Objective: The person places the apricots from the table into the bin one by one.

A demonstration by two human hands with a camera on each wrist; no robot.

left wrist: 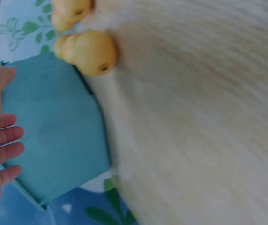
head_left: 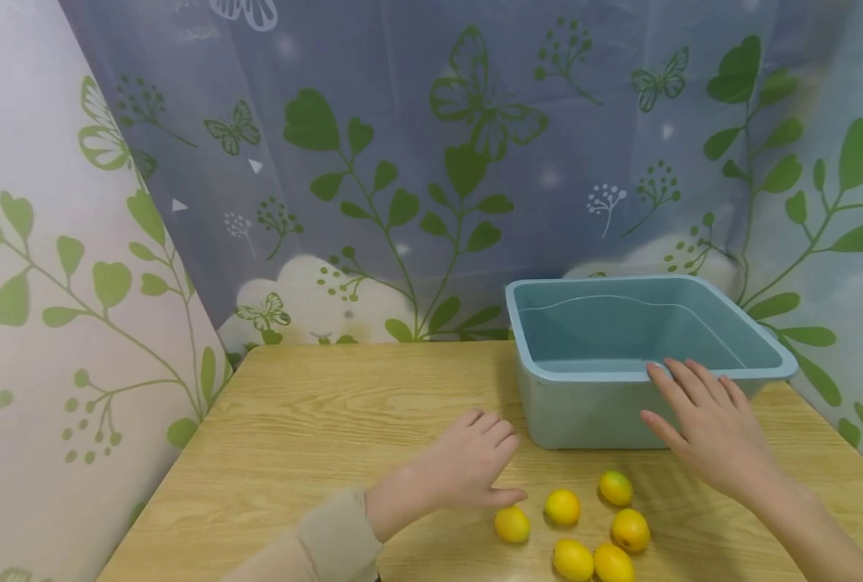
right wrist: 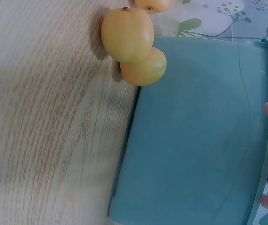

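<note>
My left hand (head_left: 468,462) hovers over the wooden table, fingers loosely bent and holding nothing. Its thumb is close to a yellow fruit (head_left: 511,525); contact cannot be told. My right hand (head_left: 717,432) is in front of the blue-green plastic bin (head_left: 584,412), with spread fingers at its front rim; whether they touch it is unclear. Several small yellow-orange fruits lie in front of the bin, among them one with a greenish top (head_left: 616,488). The left wrist view shows the fruits (left wrist: 96,52) near the bin, and the right wrist view shows a round fruit (right wrist: 127,35).
The bin stands at the back right of the wood-grain table (head_left: 330,404), and no contents show inside it. Behind the table hangs a curtain (head_left: 388,162) printed with leaves and butterflies. Another pale printed sheet (head_left: 39,242) hangs on the left.
</note>
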